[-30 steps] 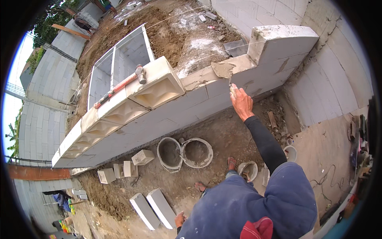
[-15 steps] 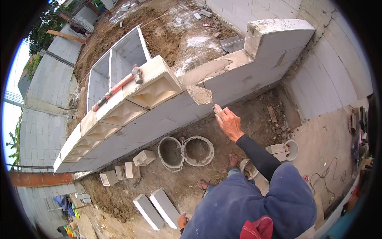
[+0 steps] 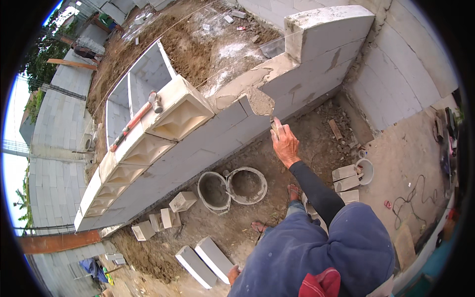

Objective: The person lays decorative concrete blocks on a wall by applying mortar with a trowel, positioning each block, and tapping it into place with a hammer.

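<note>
My right hand [image 3: 285,146] is closed around the handle of a trowel [image 3: 261,102]. Its blade carries grey mortar smears and is in front of the block wall [image 3: 232,118], near the top edge; whether it touches cannot be told. A layer of mortar [image 3: 247,81] covers the low stretch of the wall top, between a row of cream blocks with recessed faces [image 3: 182,123] and a taller block section [image 3: 326,29]. Low at my left side, my left hand [image 3: 234,273] shows only partly, beside two long pale blocks [image 3: 213,253]; its fingers are mostly hidden.
A hammer [image 3: 155,102] with a red handle lies on the cream blocks. Two round tubs [image 3: 247,185] stand on the ground below the wall. Several loose blocks [image 3: 183,201] sit to their left; a white bucket [image 3: 366,172] stands right. A string crosses above the wall.
My right hand has carried the trowel rightward along the wall, away from the cream blocks. The view has shifted slightly. My left hand stays low by my side.
</note>
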